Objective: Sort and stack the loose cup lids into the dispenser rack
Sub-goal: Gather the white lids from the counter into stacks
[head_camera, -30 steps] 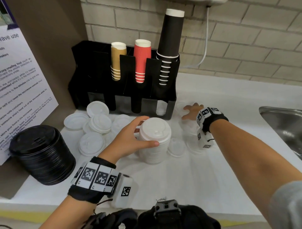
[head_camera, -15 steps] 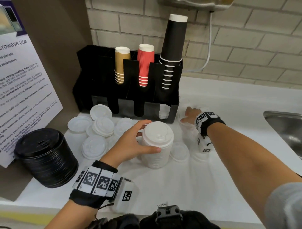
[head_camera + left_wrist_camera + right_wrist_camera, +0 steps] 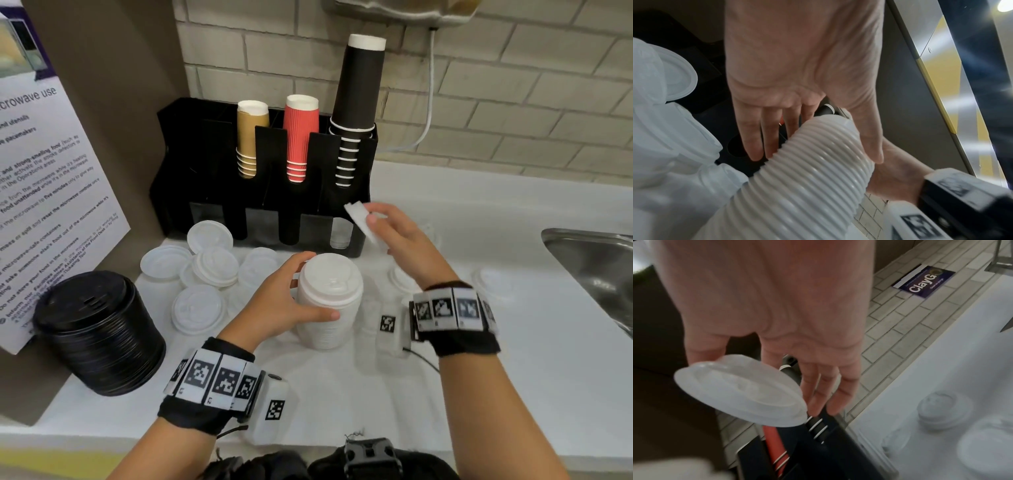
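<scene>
My left hand [image 3: 274, 301] wraps the side of a tall stack of white lids [image 3: 329, 301] standing upright on the white counter [image 3: 445, 394] — thumb in front, fingers round the back, and the left wrist view shows them curved against the ribbed edges of the stack [image 3: 807, 170]. My right hand [image 3: 400, 236] is raised above the counter just in front of the black dispenser rack [image 3: 219, 164], pinching a single white lid [image 3: 359, 219] between thumb and forefinger; the other fingers hang loose and nearly straight. In the right wrist view that lid [image 3: 740, 391] is tilted on edge, its top toward the camera.

The rack stands against the brick wall, with tan cups [image 3: 251, 137], red cups [image 3: 301, 137] and a taller column of black cups [image 3: 359, 102] upside down in its slots, and some white lids visible through its lower right opening. Loose white lids [image 3: 205, 270] lie scattered and overlapping on the counter left of my stack — a few more [image 3: 491, 282] lie to the right, near the steel sink [image 3: 592, 260]. A stack of black lids [image 3: 92, 329] sits at the left, beside a printed notice [image 3: 44, 192].
</scene>
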The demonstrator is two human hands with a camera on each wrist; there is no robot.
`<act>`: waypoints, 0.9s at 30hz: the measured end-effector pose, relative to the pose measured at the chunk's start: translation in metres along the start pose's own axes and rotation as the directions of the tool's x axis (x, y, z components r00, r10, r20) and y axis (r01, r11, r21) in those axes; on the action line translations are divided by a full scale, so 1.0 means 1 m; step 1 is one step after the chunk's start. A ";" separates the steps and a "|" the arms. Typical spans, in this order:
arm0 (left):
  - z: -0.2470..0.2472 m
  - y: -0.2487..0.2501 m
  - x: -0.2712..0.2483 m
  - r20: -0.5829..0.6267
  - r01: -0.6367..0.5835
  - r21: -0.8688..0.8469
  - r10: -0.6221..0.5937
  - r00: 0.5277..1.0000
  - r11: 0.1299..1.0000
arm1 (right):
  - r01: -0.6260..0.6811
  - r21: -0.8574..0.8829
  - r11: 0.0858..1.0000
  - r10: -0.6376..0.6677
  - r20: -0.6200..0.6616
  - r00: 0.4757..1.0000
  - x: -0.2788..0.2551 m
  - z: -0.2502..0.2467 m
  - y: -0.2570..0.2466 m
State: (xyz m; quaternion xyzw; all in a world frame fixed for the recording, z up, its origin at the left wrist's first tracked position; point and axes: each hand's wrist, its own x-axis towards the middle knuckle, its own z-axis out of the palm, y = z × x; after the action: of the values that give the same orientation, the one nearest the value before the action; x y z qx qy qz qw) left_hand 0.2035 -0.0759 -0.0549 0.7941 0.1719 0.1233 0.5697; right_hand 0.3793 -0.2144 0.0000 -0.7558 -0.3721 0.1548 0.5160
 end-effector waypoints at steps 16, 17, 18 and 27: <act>0.004 -0.002 -0.001 -0.048 -0.040 -0.027 0.039 0.998 0.999 | 0.130 -0.211 0.969 -0.106 0.124 0.987 -0.048 0.041 0.004; 0.005 -0.002 -0.001 -0.050 -0.041 -0.031 0.040 0.998 0.999 | 0.139 -0.234 0.962 -0.111 0.131 0.985 -0.048 0.042 0.003; 0.005 -0.002 -0.001 -0.052 -0.042 -0.034 0.040 0.998 0.999 | 0.151 -0.259 0.954 -0.118 0.137 0.983 -0.048 0.042 0.003; 0.007 -0.002 0.005 -0.071 -0.044 -0.038 0.041 0.997 0.998 | 0.160 -0.293 0.943 -0.112 0.174 0.978 -0.046 0.041 0.001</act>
State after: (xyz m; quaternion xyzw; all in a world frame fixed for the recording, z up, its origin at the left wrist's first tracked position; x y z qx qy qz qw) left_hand 0.2102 -0.0793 -0.0594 0.7814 0.1725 0.1664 0.5762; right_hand 0.3232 -0.2206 -0.0254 -0.7845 -0.4819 0.1176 0.3722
